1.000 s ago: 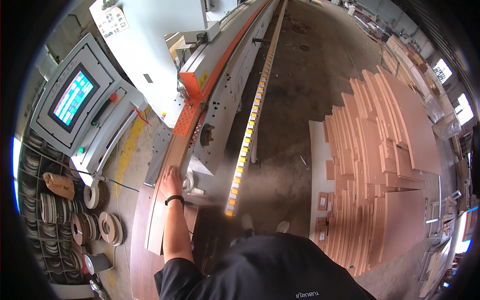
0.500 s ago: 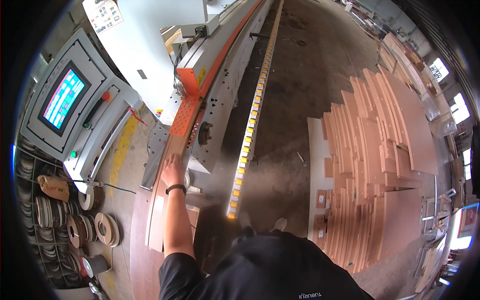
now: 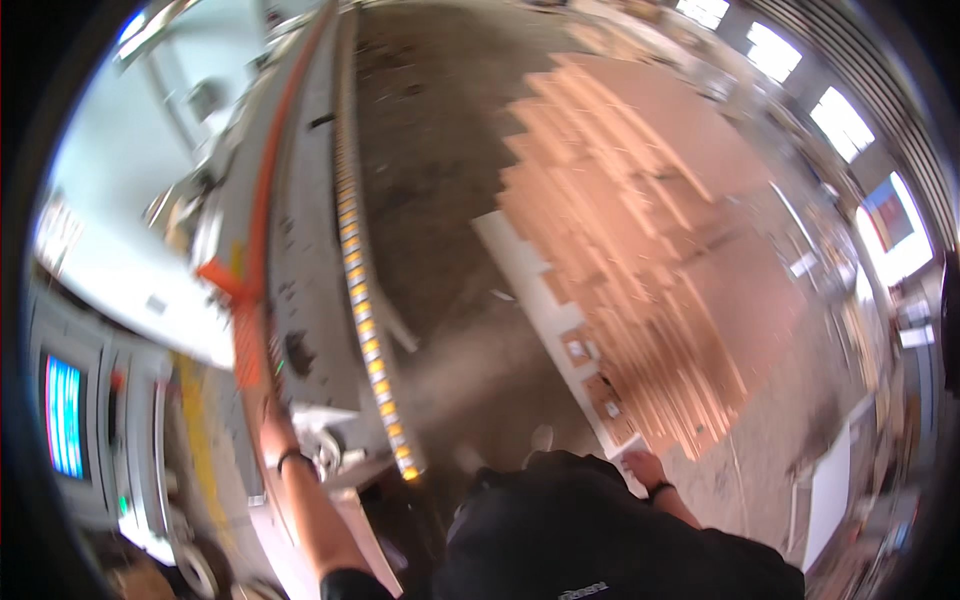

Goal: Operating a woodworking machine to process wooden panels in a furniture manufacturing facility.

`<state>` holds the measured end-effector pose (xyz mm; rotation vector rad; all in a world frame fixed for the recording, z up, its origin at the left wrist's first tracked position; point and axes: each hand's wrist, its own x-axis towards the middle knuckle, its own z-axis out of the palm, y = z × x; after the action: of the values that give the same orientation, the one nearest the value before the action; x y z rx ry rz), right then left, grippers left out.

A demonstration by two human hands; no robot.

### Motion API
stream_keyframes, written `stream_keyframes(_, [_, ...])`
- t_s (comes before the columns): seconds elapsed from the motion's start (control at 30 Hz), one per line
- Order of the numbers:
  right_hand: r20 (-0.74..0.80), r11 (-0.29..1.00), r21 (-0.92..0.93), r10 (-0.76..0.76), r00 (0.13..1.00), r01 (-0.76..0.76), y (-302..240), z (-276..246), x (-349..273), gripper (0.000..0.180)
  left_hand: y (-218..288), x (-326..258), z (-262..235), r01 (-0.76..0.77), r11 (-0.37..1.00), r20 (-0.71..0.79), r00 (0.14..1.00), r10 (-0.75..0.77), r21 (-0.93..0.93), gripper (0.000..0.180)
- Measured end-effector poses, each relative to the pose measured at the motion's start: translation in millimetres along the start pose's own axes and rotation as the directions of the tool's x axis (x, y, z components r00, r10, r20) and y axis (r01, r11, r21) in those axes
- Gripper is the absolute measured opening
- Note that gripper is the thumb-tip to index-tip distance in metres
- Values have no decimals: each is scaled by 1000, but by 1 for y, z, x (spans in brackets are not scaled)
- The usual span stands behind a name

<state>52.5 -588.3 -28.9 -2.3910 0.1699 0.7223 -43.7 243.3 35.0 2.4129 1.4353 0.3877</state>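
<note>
My left arm reaches forward to the long machine at the left. My left hand (image 3: pixel 278 432) lies on a narrow reddish-brown board (image 3: pixel 268 525), just short of the orange perforated guard (image 3: pixel 246 345). Its fingers look stretched along the board, though motion blurs them. My right hand (image 3: pixel 643 467) is low at the right, over the near end of a white panel (image 3: pixel 545 315) beside the stacked brown boards (image 3: pixel 640 250). Its fingers are loosely apart, with nothing visible in them; I cannot tell whether it touches the panel.
A roller rail with yellow wheels (image 3: pixel 372 345) runs along the machine's right side. The control panel's lit screen (image 3: pixel 64 415) stands at the far left. Concrete floor (image 3: pixel 440 200) lies between rail and boards. Rolls of edging (image 3: pixel 195 570) are at the lower left.
My view has swung right, so the machine sits farther left and the board stack nearer the middle. My right hand has come into view; my left hand stays at the board.
</note>
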Motion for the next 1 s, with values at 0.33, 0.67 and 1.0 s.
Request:
stream_keyframes(0.33, [-663,987,-22,-133,737,159,-138,-159,53,22,-32,-126,-7,-58,996,-12,998,58,61,45])
stream_keyframes(0.67, [-711,911,-386,-194,676,-145,-46,-306,174,48,191,-286,-8,-438,805,194,818,542,-401,24])
stream_keyframes(1.0, [-698,885,-432,-207,685,-172,-10,-298,153,41,235,-401,102,-508,564,423,373,826,-652,28])
